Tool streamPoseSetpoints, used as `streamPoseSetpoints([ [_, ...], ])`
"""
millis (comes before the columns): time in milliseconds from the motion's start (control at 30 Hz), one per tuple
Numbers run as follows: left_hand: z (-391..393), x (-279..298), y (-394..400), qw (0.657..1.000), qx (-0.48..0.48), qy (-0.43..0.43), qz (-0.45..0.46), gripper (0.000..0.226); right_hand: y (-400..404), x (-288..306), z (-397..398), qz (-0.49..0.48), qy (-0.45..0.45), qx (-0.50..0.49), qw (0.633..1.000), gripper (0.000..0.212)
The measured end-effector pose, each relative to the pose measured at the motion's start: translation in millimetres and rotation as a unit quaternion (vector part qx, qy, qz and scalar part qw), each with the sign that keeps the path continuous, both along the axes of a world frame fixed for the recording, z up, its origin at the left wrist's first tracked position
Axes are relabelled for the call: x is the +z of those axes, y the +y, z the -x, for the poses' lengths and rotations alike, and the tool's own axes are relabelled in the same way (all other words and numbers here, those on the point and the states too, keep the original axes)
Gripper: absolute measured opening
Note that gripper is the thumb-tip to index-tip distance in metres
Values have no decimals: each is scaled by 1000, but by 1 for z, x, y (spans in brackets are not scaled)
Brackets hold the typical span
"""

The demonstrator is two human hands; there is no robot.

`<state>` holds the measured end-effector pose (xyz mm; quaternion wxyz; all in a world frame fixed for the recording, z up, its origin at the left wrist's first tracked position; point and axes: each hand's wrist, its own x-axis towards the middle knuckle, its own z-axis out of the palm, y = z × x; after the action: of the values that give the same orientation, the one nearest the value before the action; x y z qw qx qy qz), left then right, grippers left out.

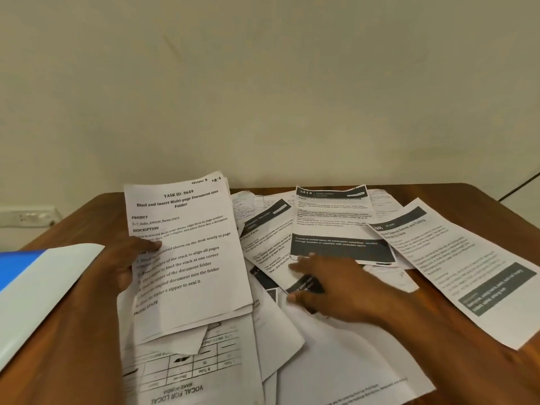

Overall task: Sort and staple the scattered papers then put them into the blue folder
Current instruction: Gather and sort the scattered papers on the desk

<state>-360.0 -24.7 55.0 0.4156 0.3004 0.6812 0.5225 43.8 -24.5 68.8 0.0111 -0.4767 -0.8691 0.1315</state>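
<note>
Head view: The left hand [122, 263] grips a sheaf [187, 252] of sheets at its left edge, thumb on the top page, raised and tilted over the table [87, 211]. The right hand [330, 283], fingers extended and relaxed, rests on the scattered papers [336, 226] just right of the sheaf. The folder [32, 285] lies at the left table edge, beside the left hand.

blue folder [17, 266] left of the left hand [117, 267] is cut off by the frame edge. sheets under the right hand [327, 285] are partly hidden, small print blurred. papers [204, 375] below both hands run off the bottom edge.
</note>
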Motion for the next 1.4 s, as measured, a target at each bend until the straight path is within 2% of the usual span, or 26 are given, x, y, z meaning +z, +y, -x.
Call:
streamPoseSetpoints([
  [100, -4, 8, -3, 1000, 5, 11, -5, 22, -9, -6, 8, 2, -46, 36, 998, 74],
  [367, -8, 24, -24, 998, -5, 65, 25, 27, 2, -5, -7, -58, -84, -41, 994, 65],
  [500, -2, 17, -43, 994, -5, 90, 62, 26, 10, -8, -13, -55, -102, -77, 990, 77],
  [633, -4, 9, -63, 990, -5, 116, 75, 23, 14, -5, -19, -35, -89, -88, 992, 77],
  [733, -2, -2, -71, 992, 9, 95, 80, 28, 17, -1, -24, -22, -82, -100, 991, 74],
  [933, -10, -12, -69, 996, 20, 58, 59, 22, 28, -4, -40, -38, -83, -124, 988, 69],
  [1300, -9, -13, -73, 998, -2, 57, 35, 36, 41, -16, -52, -66, -67, -145, 985, 56],
  [1400, -12, -12, -73, 998, -6, 63, 30, 32, 34, -15, -39, -89, -44, -137, 986, 52],
])
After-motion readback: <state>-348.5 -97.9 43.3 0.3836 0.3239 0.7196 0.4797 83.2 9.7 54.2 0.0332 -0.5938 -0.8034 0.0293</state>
